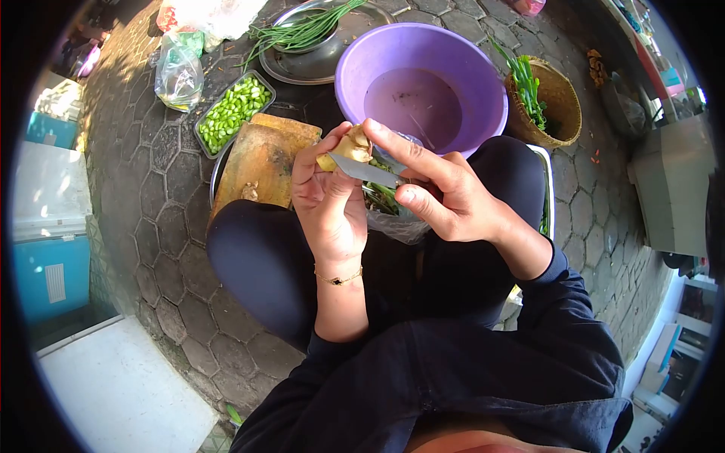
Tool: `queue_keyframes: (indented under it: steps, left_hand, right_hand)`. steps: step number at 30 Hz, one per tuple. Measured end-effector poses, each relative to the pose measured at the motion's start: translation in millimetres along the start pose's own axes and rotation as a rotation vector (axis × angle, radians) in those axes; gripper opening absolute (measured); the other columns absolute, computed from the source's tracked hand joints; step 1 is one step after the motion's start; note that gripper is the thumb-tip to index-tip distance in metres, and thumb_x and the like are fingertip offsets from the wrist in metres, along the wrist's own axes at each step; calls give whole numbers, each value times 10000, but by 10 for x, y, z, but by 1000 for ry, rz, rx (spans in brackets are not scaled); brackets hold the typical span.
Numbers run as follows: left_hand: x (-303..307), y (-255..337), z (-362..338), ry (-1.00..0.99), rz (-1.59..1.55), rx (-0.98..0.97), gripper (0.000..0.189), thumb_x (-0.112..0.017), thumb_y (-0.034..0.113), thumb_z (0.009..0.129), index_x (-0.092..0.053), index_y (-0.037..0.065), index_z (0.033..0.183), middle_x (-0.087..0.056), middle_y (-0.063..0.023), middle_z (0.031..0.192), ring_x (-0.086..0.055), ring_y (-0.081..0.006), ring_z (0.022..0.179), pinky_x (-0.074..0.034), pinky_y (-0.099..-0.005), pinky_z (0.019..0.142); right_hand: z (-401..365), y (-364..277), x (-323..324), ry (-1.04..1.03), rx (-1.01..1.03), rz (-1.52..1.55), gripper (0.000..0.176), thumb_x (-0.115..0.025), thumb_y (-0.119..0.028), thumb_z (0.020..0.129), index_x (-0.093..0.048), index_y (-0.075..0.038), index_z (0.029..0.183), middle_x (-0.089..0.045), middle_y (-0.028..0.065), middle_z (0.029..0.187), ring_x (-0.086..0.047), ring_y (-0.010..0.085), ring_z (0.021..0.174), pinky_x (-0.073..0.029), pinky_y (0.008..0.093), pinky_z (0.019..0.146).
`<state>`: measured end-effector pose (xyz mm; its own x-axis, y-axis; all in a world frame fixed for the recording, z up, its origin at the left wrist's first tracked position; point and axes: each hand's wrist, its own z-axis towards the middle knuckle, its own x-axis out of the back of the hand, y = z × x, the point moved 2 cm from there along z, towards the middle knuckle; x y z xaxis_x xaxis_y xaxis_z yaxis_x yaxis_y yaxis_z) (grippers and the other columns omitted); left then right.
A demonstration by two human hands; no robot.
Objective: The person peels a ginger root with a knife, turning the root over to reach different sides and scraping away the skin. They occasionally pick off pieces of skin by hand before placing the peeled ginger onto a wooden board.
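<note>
My left hand [331, 204] holds up a knobbly piece of ginger root [353, 145], pale yellow where its skin is off. In my right hand [457, 198] is a small knife [364, 172], its blade lying against the lower side of the ginger. The right index finger stretches out to the root's far end. Below the hands, between my knees, sits a clear plastic bag [400, 226] with green scraps in it. A wooden cutting board [260, 155] lies left of the left hand, with a small brown piece of root [249, 190] on it.
A purple basin [495, 83] with a little water stands ahead. Beside it are a metal tray [291, 68] with long beans [302, 34], a tub of chopped green vegetables [236, 113], plastic bags [180, 72] and a woven basket [563, 102] with greens [526, 90]. Stone paving [181, 249] surrounds me.
</note>
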<state>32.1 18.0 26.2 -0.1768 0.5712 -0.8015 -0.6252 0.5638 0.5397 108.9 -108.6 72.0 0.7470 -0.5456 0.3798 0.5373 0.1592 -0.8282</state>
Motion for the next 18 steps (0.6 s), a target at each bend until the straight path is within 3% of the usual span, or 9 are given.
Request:
queue_keyframes:
  steps: [2, 4, 8, 10, 14, 16, 17, 18]
  left_hand:
    - [-3, -1, 2, 14, -1, 3, 345, -646, -18, 819, -550, 10, 1149, -545, -177, 1248, -559, -240, 1126, -433, -364, 992]
    - [1, -5, -1, 23, -3, 0, 343, -647, -20, 817, -552, 10, 1145, -548, -178, 1244, -562, -239, 1122, -433, -364, 991]
    - [7, -2, -6, 13, -12, 19, 334, -647, -29, 812, -559, 6, 1133, -573, -176, 1210, -572, -243, 1107, -444, -360, 980]
    - [9, 2, -6, 4, -11, 20, 324, -645, -33, 813, -563, 2, 1124, -582, -180, 1195, -576, -243, 1100, -450, -358, 973]
    - [74, 3, 0, 10, 66, 6, 301, -638, -51, 810, -577, -10, 1102, -594, -197, 1173, -589, -238, 1079, -463, -351, 957]
    - [101, -4, -1, 12, 75, -5, 296, -638, -58, 809, -581, -12, 1095, -596, -200, 1168, -591, -234, 1076, -462, -348, 958]
    - [103, -5, -1, 14, 84, -18, 292, -638, -65, 807, -585, -13, 1089, -599, -203, 1163, -593, -230, 1072, -461, -346, 960]
    - [89, -1, 2, 13, 82, -17, 292, -638, -65, 807, -585, -13, 1089, -599, -203, 1163, -593, -230, 1072, -461, -346, 960]
  right_hand:
    - [3, -5, 1, -24, -53, 8, 596, -554, -269, 923, -334, -37, 1426, -610, 76, 779, -499, 116, 558, -442, 269, 655]
    - [17, 12, -15, 20, 16, -28, 593, -550, -276, 925, -339, -33, 1423, -620, 93, 852, -498, 120, 551, -444, 268, 655]
    - [15, -56, 16, -11, -59, -37, 581, -544, -275, 929, -349, -30, 1418, -625, 97, 870, -500, 124, 557, -450, 274, 671]
    - [11, -53, 15, -17, -36, -71, 592, -568, -130, 885, -338, -109, 1430, -653, 172, 1013, -616, 298, 608, -501, 323, 616]
    - [22, -43, 4, 33, 38, -157, 588, -575, -130, 878, -356, -126, 1424, -661, 155, 977, -610, 298, 596, -504, 327, 599]
    - [30, -66, 19, -35, -41, -216, 535, -542, -237, 923, -392, -20, 1388, -629, 165, 1143, -670, 272, 883, -479, 326, 832]
    - [45, -129, 45, -33, -42, -219, 535, -542, -237, 923, -392, -20, 1388, -629, 165, 1143, -670, 272, 883, -479, 326, 832]
    - [66, -185, 70, -77, -255, -100, 527, -546, -222, 920, -398, -22, 1384, -620, 161, 1166, -653, 291, 954, -466, 338, 874]
